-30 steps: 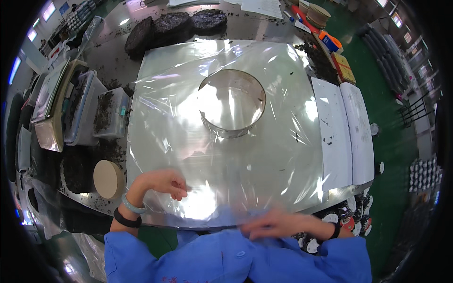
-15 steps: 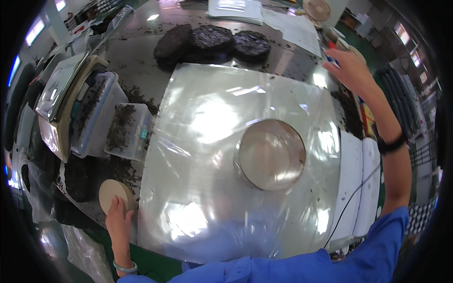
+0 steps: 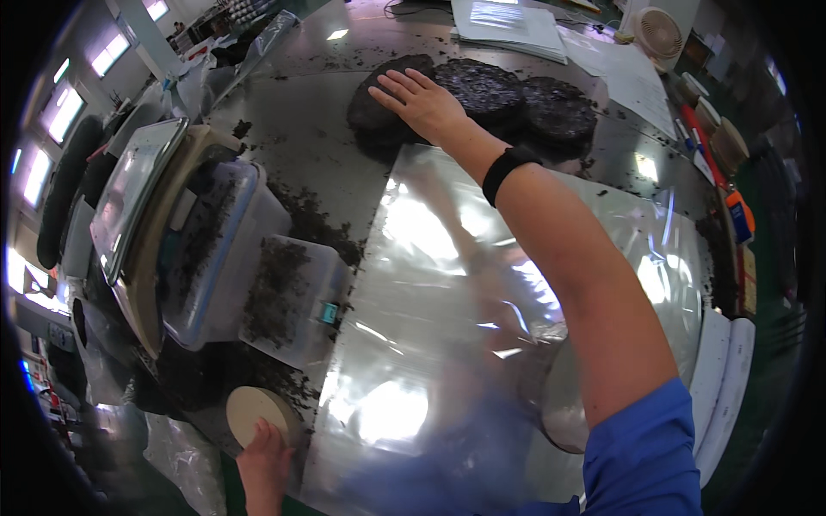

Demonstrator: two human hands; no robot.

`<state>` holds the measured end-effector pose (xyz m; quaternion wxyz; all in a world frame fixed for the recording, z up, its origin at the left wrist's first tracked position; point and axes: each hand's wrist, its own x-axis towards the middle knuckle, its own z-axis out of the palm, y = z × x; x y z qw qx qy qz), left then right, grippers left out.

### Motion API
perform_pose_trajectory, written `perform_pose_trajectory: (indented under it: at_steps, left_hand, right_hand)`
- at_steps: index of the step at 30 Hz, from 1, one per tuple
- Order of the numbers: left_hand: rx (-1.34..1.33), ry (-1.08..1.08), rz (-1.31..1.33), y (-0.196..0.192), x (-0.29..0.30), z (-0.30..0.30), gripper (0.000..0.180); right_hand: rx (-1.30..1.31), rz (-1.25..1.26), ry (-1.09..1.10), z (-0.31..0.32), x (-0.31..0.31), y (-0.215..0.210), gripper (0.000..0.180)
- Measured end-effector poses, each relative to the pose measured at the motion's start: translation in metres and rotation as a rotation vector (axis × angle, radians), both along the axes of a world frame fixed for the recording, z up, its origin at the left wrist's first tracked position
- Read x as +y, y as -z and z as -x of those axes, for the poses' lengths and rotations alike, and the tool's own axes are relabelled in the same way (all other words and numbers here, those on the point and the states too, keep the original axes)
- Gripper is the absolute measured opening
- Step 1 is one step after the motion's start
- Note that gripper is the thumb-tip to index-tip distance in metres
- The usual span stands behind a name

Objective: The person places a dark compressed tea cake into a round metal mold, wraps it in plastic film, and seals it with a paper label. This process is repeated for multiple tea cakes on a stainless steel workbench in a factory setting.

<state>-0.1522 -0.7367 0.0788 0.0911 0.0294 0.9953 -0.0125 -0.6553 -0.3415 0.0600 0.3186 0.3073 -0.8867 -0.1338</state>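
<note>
My left hand (image 3: pixel 265 466) is at the table's near left edge, its fingers bent over the rim of a thick, round, beige disc (image 3: pixel 249 411). Stretched across to the far side, my right hand (image 3: pixel 425 105) is open, fingers extended and palm down over the leftmost dark, crumbly round cake (image 3: pixel 379 116); whether it touches is hard to tell. Two more such cakes, a middle one (image 3: pixel 480 86) and a right one (image 3: pixel 557 110), lie beside it. A clear plastic sheet (image 3: pixel 413 327) covers the middle of the table. On it stands a round hoop (image 3: pixel 555 413), partly hidden by my right forearm.
On the left stand a scale (image 3: pixel 142 198), a lidded clear tub (image 3: pixel 215 258) and a smaller clear box (image 3: pixel 288 297) with dark crumbs. Papers (image 3: pixel 508 30) and a small fan (image 3: pixel 658 33) are at the back. An orange-and-blue tool (image 3: pixel 740 215) lies along the right edge.
My right hand has swung from the far right edge leftward over the left dark cake. The left hand stays at the beige disc. The whole view has shifted.
</note>
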Motion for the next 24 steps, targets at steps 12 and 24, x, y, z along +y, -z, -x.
perform_pose_trajectory:
  at_steps: [12, 24]
  left_hand:
    - [0.026, -0.02, -0.08, -0.006, 0.001, 0.004, 0.059]
    - [-0.134, -0.08, -0.058, -0.014, 0.01, 0.014, 0.053]
  right_hand:
    - [-0.052, -0.073, 0.441, 0.003, 0.032, 0.036, 0.045]
    - [0.397, 0.028, 0.498, -0.082, 0.198, -0.135, 0.054]
